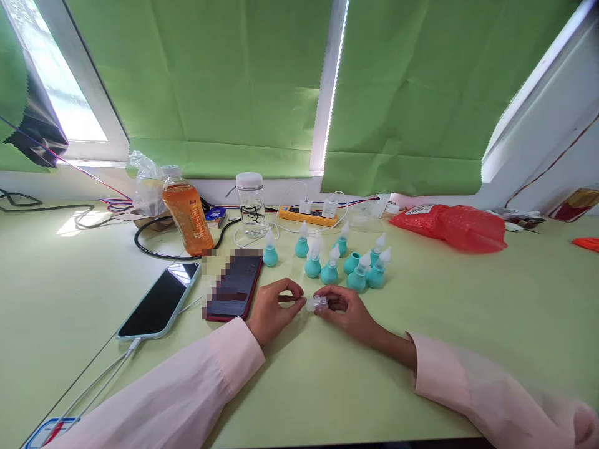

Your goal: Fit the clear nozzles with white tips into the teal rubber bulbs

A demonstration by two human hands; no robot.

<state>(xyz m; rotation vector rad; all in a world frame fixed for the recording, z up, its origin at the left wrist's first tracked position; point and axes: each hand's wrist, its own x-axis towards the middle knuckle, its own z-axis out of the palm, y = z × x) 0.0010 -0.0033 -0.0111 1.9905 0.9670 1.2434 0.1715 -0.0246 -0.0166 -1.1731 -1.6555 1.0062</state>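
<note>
My right hand [344,312] is closed around a small clear plastic piece [321,302], held just above the table; its exact kind is hard to make out. Facing it, my left hand [278,308] has thumb and forefinger pinched together at the piece's left end. Whatever those left fingertips grip is too small to name. Behind my hands stand several teal squeeze bulbs with translucent pointed nozzles, such as this nasal aspirator [329,271]. Among them, one teal bulb [352,262] shows an open neck without a nozzle.
Left of my hands lie a dark-screened phone [236,287] and a phone in a pale case [159,302] on a white cable. Farther back are an orange drink bottle [188,215], a clear jar [251,209], a yellow power strip [306,216] and a red plastic bag [449,227].
</note>
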